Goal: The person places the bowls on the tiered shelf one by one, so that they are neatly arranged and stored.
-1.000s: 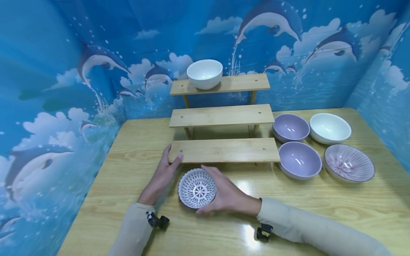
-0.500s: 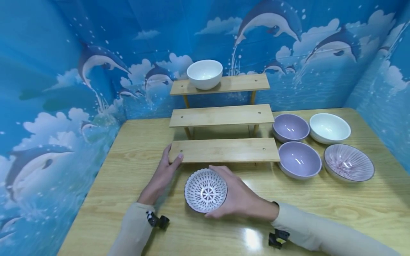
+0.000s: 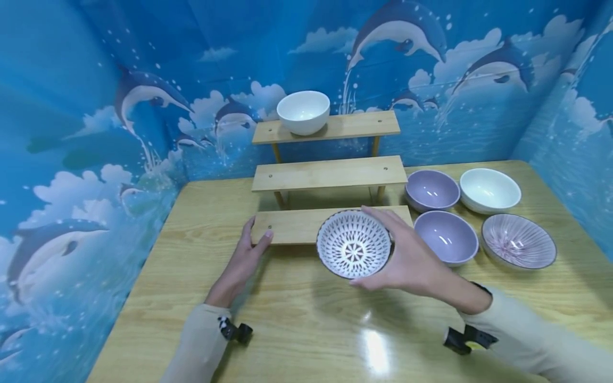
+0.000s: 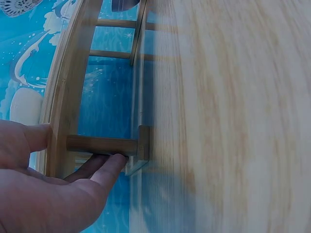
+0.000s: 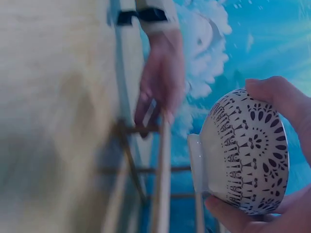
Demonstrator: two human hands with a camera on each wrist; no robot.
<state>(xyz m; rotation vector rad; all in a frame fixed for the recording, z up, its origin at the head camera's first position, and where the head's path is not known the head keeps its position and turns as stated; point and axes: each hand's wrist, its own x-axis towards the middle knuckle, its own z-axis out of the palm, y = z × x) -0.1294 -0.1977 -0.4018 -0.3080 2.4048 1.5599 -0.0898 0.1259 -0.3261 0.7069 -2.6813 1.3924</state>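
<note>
In the head view my right hand (image 3: 414, 258) holds a small bowl (image 3: 353, 244) with a dark pattern by its rim, thumb and fingers on opposite sides. The bowl is in the air before the lowest board (image 3: 292, 224) of a three-step wooden stand, hiding part of it. Seen from the right wrist, the patterned bowl (image 5: 245, 158) is on its side, foot ring to the left. My left hand (image 3: 241, 260) grips the lowest board's left end. The left wrist view shows its thumb on the board and its fingers (image 4: 112, 170) under a wooden crossbar (image 4: 102, 144).
A white bowl (image 3: 304, 113) stands on the top board (image 3: 359, 125). Right of the stand, on the table (image 3: 191, 229), are two purple bowls (image 3: 432, 190), a white bowl (image 3: 490, 191) and a streaked bowl (image 3: 519, 241). Dolphin-print cloth (image 3: 268, 53) hangs behind and at both sides.
My right hand has lifted the patterned bowl from near the table and carried it right and forward, to the front of the lowest board. My left hand keeps its hold on the stand.
</note>
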